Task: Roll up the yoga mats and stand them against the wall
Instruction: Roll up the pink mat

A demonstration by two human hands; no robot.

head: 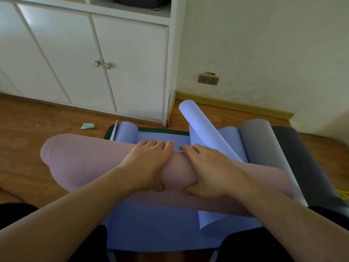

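Yoga mats cover the wooden floor (28, 125) in front of the kneeling person, overlapped in one heap. Nearest, a blue mat (151, 224) lies flat under the forearms, with a curled blue flap (211, 218) rising at its right side. Across it lies the pink roll (85, 163), thick and soft, reaching from the left floor to under the right forearm. Both hands sit on top of its middle, side by side: the left hand (149, 163) and the right hand (209, 167) each have fingers draped over the far side of the roll and the thumb tucked against its near side, so each clasps the roll from above.

Beyond the roll, flat blue mat continues to a small curl (126, 131) at the far left end, over a dark green mat (109, 131) whose edge peeks out. A loose blue tube (200, 125) tilts up at the right, and beside it lie a grey mat (258, 140) and a black mat (294, 148), both curling. How many separate blue mats there are cannot be told; four other colours show once each.

Farther off, a small green packet (87, 126) lies on the floor. A white cabinet (75, 59) with two round knobs stands behind, and a wall socket (208, 79) sits low on the cream wall (264, 44).
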